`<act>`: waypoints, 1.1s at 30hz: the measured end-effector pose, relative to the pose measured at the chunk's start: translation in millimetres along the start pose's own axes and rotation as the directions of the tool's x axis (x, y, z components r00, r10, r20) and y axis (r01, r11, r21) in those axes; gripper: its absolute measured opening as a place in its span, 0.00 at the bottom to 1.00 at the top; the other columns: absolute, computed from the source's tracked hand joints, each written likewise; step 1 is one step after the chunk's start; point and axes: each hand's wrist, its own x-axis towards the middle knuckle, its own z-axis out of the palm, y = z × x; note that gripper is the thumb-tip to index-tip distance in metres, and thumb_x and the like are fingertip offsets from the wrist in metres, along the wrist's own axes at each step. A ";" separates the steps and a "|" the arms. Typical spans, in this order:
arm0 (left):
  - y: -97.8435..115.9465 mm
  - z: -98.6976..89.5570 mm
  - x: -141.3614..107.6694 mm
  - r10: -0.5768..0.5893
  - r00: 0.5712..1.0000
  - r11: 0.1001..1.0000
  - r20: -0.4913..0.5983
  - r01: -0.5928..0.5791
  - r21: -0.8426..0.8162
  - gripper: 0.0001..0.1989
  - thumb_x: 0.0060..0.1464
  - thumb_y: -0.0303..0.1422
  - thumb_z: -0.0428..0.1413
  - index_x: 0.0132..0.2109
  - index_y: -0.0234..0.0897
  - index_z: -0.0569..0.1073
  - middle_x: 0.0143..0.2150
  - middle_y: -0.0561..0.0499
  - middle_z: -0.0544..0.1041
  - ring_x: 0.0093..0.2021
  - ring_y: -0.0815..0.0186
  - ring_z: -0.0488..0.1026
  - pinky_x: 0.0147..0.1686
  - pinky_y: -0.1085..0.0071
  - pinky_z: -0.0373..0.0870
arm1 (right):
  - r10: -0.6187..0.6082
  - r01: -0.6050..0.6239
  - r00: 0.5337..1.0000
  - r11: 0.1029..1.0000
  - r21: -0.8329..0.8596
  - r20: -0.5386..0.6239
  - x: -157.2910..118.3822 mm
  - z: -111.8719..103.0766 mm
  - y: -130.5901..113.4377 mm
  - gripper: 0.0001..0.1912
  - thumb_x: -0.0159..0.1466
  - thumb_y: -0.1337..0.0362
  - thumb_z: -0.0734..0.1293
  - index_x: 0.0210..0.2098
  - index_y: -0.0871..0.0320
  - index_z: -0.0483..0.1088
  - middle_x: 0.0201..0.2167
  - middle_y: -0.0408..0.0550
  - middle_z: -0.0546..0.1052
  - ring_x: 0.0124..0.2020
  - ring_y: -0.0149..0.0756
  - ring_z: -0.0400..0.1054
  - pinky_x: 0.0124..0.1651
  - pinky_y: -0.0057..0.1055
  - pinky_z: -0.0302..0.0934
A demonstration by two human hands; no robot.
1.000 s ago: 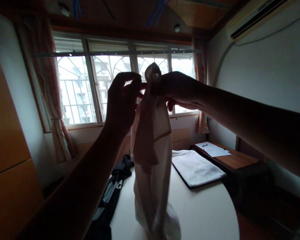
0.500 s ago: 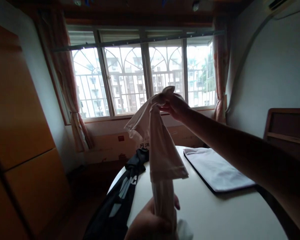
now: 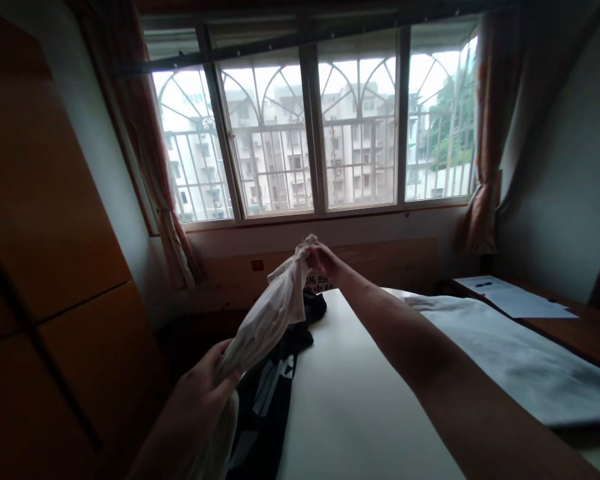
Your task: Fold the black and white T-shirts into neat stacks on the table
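A pale, thin garment [image 3: 265, 313] is stretched between my two hands above the left side of the white table [image 3: 350, 393]. My right hand [image 3: 324, 259] pinches its far, bunched end, with the arm reaching forward. Nearer to me, my left hand [image 3: 205, 380] wraps round the cloth, and more of it hangs down below that hand. Which kind of garment it is, I cannot tell. Beneath it, a black garment [image 3: 267, 407] with white markings lies along the table's left edge, partly hidden by the pale cloth.
A folded white cloth [image 3: 500, 353] lies at the table's right, partly behind my right arm. Paper sheets [image 3: 515, 297] rest on a brown desk [image 3: 593, 327] beyond it. A wooden wardrobe [image 3: 55, 220] stands at the left, and a barred window [image 3: 310, 133] fills the back.
My right hand has come lower with its end of the garment. My left hand has moved left and up, so the cloth now slants between them. The view has tilted down and shifted.
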 end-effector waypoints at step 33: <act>122.3 172.5 -20.1 0.536 0.833 0.837 -0.138 -0.546 -0.044 0.14 0.62 0.27 0.49 0.49 0.37 0.76 0.51 0.42 0.78 0.48 0.56 0.77 0.50 0.61 0.74 | -0.142 -0.378 0.924 -0.191 -0.906 -0.355 -317.0 -260.9 6.7 0.22 0.66 0.57 0.66 0.57 0.57 0.74 0.52 0.57 0.77 0.55 0.50 0.69 0.54 0.38 0.60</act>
